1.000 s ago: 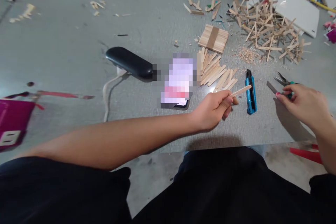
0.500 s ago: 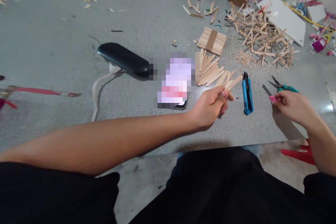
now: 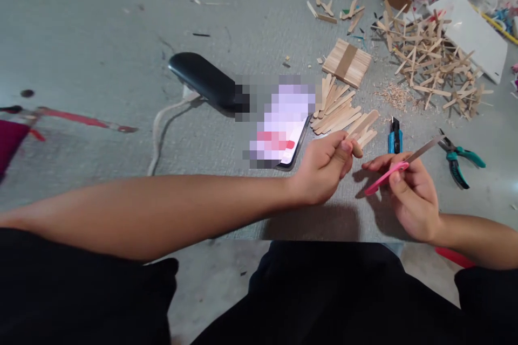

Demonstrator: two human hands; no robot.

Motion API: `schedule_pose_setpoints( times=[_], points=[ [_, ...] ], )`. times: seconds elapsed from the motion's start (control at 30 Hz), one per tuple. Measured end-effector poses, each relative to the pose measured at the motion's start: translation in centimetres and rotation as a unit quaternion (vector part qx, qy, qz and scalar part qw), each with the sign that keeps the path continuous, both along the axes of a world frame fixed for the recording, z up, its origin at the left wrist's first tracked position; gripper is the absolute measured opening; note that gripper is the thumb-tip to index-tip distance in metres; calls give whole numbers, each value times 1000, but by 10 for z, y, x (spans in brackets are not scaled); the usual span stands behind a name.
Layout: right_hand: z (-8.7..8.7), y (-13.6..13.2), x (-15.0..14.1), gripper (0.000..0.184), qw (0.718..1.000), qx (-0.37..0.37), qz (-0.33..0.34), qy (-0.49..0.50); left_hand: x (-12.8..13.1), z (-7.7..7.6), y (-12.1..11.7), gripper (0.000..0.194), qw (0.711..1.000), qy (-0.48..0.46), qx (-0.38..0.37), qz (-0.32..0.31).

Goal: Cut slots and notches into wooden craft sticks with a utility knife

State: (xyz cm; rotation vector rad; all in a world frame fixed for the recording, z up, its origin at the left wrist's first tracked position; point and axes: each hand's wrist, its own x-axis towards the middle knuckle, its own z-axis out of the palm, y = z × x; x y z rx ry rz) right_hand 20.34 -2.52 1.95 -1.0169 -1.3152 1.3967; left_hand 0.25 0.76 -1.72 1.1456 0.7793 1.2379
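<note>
Your table (image 3: 121, 59) sits under dim, greyish light that seems to fall from above and the far side, so soft shadows lie on your side of the left hand (image 3: 324, 167) and the right hand (image 3: 415, 197). The white board (image 3: 475, 32) catches a small glare. Coarse pixel blocks cover most of your glowing phone (image 3: 285, 124). Your dark clothes (image 3: 332, 296) lose detail; the paintbrush (image 3: 81, 118) looks slightly blurred.

Grey textured tabletop (image 3: 101, 75), pale, unevenly toned floor (image 3: 218, 285) visible below, small dark specks (image 3: 243, 274)
</note>
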Motion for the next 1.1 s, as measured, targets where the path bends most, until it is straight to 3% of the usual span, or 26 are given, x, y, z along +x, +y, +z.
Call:
schedule_pose_setpoints(
  times=[0.1,0.23,0.37,0.47,0.53,0.63,0.7,0.77,0.93,1.1],
  points=[
    [-12,13,14,6,998,20,-36,-47,-1,2,-3,56,1000,-9,-12,-23],
    [-20,36,27,5,976,152,-99,-122,-1,1,-6,54,998,-28,-30,-39],
    [-22,43,31,5,955,207,-57,-206,-2,2,-7,50,1000,-10,-17,-20],
    [-15,35,31,7,961,216,-14,-170,-6,6,-7,50,999,28,-13,-9],
    [-8,29,28,12,978,179,25,-101,-8,8,-7,52,998,63,-17,-4],
    [1,25,23,11,998,28,38,-36,-9,10,-8,58,994,106,-33,3],
    [4,27,20,23,995,-91,44,-25,-9,10,-9,59,991,123,-45,8],
    [4,29,19,34,986,-156,52,-31,-9,10,-10,59,990,134,-51,14],
    [-3,31,18,41,988,-147,31,-17,-9,10,-9,58,990,130,-59,14],
    [-4,33,17,33,992,-120,-6,-50,-10,11,-9,56,991,119,-52,13]
  ],
)
